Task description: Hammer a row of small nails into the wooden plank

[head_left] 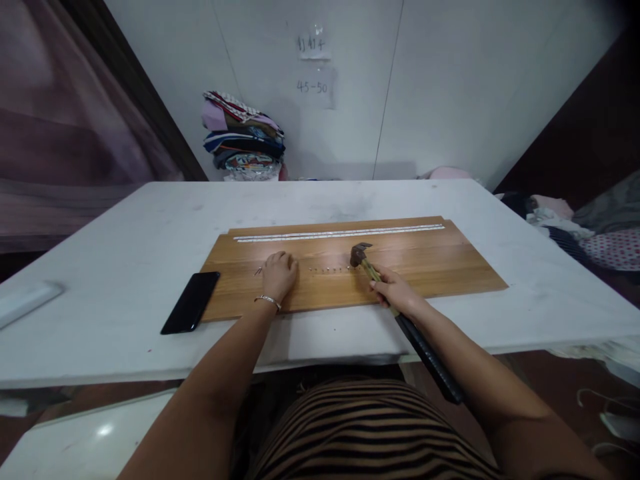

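A wooden board (425,257) lies flat on the white table, with a row of small nails (329,269) standing near its middle. My right hand (393,288) is wrapped round the handle of a claw hammer (359,255), whose head is over the right end of the row. My left hand (280,272) rests on the board left of the nails, its fingers curled together; what lies under them is hidden. Some loose nails (258,271) lie just beside it. Two pale measuring strips (340,233) run along the board's far side.
A black phone (191,303) lies at the board's left edge, partly on the white table (125,267). Folded clothes (245,140) are stacked against the wall at the back. A white object (27,301) sits at the far left. More cloth (605,230) is piled beyond the right edge.
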{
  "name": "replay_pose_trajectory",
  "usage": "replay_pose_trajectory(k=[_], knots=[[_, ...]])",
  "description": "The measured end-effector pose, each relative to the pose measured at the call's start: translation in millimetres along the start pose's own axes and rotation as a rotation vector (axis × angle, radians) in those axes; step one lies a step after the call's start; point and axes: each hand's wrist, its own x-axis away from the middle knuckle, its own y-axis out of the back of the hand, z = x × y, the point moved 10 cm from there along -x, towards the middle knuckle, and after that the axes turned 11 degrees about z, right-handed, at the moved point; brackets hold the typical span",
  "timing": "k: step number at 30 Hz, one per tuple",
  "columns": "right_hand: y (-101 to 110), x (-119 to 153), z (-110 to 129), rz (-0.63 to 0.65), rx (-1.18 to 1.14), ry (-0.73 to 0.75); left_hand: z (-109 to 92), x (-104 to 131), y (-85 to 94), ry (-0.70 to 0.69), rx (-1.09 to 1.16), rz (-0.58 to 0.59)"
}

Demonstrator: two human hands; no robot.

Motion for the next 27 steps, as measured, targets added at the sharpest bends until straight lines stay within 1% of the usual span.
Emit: replay_pose_trajectory(k=[4,10,19,27], knots=[[1.0,-0.4,-1.5,-0.005,0.004,-0.003,-1.5,1.0,1.9,0.008,0.003,0.003],[1.1,0.6,4.4,0.006,-0.007,0.029,-2.0,1.5,1.7,0.010,0.016,0.005],[1.6,1.1,-1.8,-0.012,-0.004,-0.018,-2.3,1.2,2.0,0.008,-0.004,0.006],[1.7,1.2,4.1,-0.002,-0.016,0.025,-0.8,0.7,-0.1,0.000,0.009,-0.007]])
